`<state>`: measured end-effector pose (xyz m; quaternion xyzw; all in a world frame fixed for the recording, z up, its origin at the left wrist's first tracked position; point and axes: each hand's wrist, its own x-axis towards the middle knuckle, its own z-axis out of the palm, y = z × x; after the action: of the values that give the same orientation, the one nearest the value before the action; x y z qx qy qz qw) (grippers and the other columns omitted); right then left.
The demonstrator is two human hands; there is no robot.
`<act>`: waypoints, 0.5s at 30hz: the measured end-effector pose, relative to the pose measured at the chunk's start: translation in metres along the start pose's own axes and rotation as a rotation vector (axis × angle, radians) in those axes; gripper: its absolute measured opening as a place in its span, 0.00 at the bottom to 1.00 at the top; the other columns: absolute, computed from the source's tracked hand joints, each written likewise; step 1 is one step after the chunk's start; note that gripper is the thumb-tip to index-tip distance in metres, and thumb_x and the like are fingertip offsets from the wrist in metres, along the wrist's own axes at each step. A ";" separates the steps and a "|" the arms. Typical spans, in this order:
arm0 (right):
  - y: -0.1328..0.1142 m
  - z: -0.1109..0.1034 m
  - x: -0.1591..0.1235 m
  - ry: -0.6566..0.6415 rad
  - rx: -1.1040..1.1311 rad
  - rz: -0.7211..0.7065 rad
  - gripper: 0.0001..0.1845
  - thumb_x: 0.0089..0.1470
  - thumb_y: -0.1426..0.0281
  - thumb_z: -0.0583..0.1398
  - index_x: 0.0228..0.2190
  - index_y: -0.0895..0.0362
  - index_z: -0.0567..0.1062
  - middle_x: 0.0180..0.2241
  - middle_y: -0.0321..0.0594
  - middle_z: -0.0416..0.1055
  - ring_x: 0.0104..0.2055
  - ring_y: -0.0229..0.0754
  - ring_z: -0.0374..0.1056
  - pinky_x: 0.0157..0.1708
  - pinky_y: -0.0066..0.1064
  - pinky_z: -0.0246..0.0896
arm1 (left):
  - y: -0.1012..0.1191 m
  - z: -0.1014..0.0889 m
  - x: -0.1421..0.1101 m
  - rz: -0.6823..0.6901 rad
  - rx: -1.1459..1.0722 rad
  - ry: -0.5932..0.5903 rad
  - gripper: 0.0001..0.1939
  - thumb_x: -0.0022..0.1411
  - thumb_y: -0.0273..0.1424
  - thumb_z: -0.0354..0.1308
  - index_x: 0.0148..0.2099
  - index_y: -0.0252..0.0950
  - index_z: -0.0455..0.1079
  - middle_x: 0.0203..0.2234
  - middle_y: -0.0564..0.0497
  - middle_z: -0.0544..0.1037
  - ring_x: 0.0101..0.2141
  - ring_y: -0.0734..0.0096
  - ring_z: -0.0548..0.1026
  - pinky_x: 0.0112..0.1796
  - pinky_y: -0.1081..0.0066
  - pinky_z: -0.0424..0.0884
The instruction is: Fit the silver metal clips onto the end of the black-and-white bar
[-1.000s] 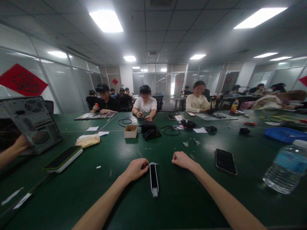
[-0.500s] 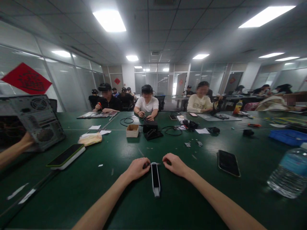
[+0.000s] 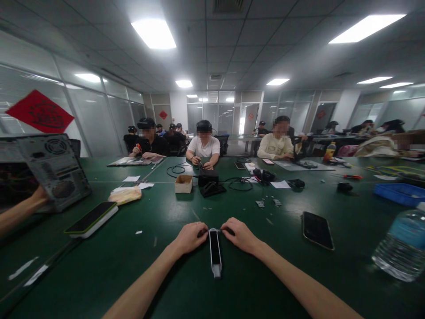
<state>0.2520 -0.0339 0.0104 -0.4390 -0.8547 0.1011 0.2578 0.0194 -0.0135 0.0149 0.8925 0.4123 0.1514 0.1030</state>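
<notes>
A narrow device with a white frame and a long black face lies on the green table, its far end between my hands. My left hand rests at the left of that end, fingers curled together with the tips at its edge. On the other side, my right hand has its thumb and fingers pinched close to the device's right corner, where a small thin part sticks out. What either set of fingertips holds is too small to make out.
A black phone and a water bottle are at right. Ahead lie small metal pieces, a cardboard box and a black stand. At left, another person's arm reaches into a computer case beside a green-edged phone.
My right hand has moved left, its fingertips now at the device's far right corner. My left hand stays at the left side. The view has shifted slightly.
</notes>
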 end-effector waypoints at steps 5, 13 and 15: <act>0.002 0.004 0.001 0.073 -0.022 -0.011 0.08 0.55 0.77 0.56 0.36 0.59 0.74 0.36 0.41 0.70 0.40 0.40 0.65 0.41 0.30 0.63 | -0.006 0.007 0.000 0.019 0.005 0.038 0.09 0.63 0.33 0.49 0.40 0.37 0.69 0.30 0.53 0.74 0.30 0.72 0.71 0.33 0.75 0.64; 0.000 0.005 0.000 0.036 -0.020 -0.014 0.09 0.56 0.77 0.55 0.36 0.58 0.75 0.36 0.41 0.70 0.39 0.40 0.65 0.39 0.31 0.64 | -0.003 0.004 0.000 -0.023 0.015 0.032 0.08 0.61 0.32 0.51 0.40 0.37 0.69 0.28 0.53 0.74 0.29 0.73 0.70 0.32 0.75 0.63; -0.002 0.003 0.000 0.022 -0.013 -0.013 0.10 0.56 0.76 0.55 0.36 0.58 0.75 0.36 0.41 0.71 0.39 0.40 0.65 0.39 0.31 0.64 | -0.002 0.002 0.000 -0.033 0.012 0.027 0.09 0.61 0.33 0.50 0.40 0.37 0.70 0.28 0.53 0.74 0.29 0.73 0.71 0.31 0.75 0.63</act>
<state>0.2492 -0.0347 0.0082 -0.4363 -0.8553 0.0891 0.2648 0.0191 -0.0124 0.0128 0.8839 0.4293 0.1594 0.0947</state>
